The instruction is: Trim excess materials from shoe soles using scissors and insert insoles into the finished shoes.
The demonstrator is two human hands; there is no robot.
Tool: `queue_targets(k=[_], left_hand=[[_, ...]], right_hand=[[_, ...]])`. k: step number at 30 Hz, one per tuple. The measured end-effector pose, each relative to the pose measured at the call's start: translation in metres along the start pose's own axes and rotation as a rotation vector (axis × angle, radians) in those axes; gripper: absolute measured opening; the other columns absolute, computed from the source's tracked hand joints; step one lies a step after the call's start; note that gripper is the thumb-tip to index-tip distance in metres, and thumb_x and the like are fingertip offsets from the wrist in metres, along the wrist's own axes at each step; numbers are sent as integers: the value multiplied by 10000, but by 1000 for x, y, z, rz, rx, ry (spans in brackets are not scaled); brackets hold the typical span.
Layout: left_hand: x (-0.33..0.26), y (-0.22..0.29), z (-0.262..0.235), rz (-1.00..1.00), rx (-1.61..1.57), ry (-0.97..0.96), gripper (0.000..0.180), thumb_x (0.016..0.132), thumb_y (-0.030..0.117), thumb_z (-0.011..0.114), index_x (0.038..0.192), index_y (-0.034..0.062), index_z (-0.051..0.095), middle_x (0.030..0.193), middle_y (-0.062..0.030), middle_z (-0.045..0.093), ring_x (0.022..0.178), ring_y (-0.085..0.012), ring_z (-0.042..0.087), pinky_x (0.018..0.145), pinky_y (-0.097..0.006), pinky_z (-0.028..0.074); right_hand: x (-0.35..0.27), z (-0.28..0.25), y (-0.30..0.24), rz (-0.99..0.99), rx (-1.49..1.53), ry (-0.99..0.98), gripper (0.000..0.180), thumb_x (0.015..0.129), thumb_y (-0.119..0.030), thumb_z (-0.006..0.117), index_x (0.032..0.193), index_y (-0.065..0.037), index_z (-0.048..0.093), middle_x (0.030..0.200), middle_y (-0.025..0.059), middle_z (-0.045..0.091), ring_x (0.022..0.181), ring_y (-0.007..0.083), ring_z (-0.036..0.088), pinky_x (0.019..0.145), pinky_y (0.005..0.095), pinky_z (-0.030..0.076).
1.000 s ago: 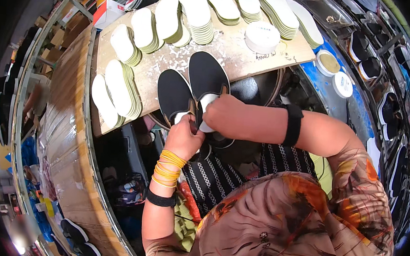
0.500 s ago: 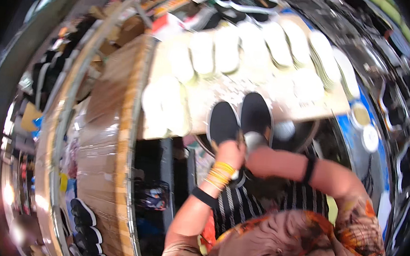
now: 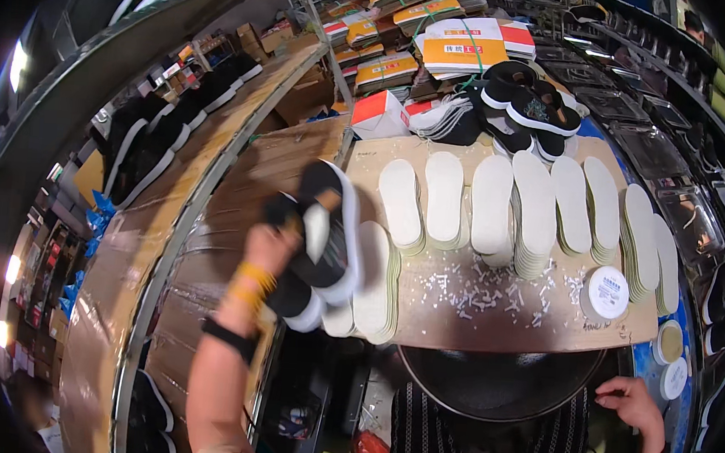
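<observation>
My left hand [image 3: 271, 252] is closed on a pair of black shoes [image 3: 333, 224] with white soles, gripping them at the heel ends. The pair hangs tilted over the left edge of the wooden board [image 3: 499, 327], partly in front of a stack of insoles [image 3: 375, 283]. Several more stacks of cream insoles [image 3: 534, 206] stand in a row along the board. At the lower right my right hand [image 3: 631, 403] is empty, its fingers loosely apart, beside the rim of a dark round basin [image 3: 495, 386].
Small white scraps [image 3: 485, 291] litter the board, with a round white tub [image 3: 605, 293] at its right. Behind lie more black shoes [image 3: 529, 108] and bundled shoe boxes [image 3: 466, 47]. A metal-edged shelf [image 3: 213, 172] runs along the left; racks of dark shoes [image 3: 718, 306] line the right.
The shoes have moved left with my left hand, from above the basin to the board's left side. My right hand has left them and drawn back to the right. The view has shifted too.
</observation>
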State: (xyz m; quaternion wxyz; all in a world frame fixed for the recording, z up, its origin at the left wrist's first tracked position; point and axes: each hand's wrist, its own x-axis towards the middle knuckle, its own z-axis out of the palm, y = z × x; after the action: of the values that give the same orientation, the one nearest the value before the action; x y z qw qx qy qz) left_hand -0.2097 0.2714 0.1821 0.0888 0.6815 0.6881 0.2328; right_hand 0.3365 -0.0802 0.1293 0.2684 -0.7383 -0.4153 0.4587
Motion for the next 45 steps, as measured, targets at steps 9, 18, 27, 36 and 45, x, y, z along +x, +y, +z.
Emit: queue_targets(k=[9, 18, 27, 36, 45], left_hand=[[171, -47, 42, 221, -480, 48, 203, 888, 264, 567, 911, 65, 603, 739, -1, 540, 675, -68, 487, 594, -230, 404], [-239, 196, 171, 488, -410, -1309, 319, 877, 147, 602, 1161, 7, 561, 1046, -151, 637, 941, -223, 614, 833, -302, 474], [-344, 209, 232, 534, 351, -567, 272, 917, 255, 475, 1020, 79, 656, 782, -169, 659, 642, -363, 621, 567, -425, 496], [-344, 182, 254, 582, 2, -304, 201, 836, 198, 522, 964, 100, 641, 842, -128, 659, 740, -322, 633, 665, -412, 512], [-330, 210, 217, 306, -550, -665, 262, 875, 143, 577, 1099, 7, 576, 981, -126, 631, 863, -185, 636, 733, -271, 495]], right_hand=[[26, -8, 24, -203, -392, -282, 310, 816, -211, 652, 1083, -59, 608, 913, 110, 669, 805, 223, 649, 702, 327, 501], [15, -194, 126, 111, -499, 847, 361, 711, -171, 663, 1051, -67, 601, 1026, 157, 631, 961, 317, 599, 818, 394, 482], [109, -318, 164, 376, -546, 887, 470, 762, -180, 614, 1179, -18, 469, 986, 215, 635, 917, 377, 623, 767, 439, 510], [75, -342, 207, 4, -885, 1086, 240, 823, -257, 536, 1006, -200, 680, 1006, 144, 596, 989, 304, 578, 775, 427, 479], [-81, -193, 61, -227, 201, 984, 290, 782, -284, 675, 926, -46, 593, 584, -29, 497, 450, 33, 448, 404, 183, 301]])
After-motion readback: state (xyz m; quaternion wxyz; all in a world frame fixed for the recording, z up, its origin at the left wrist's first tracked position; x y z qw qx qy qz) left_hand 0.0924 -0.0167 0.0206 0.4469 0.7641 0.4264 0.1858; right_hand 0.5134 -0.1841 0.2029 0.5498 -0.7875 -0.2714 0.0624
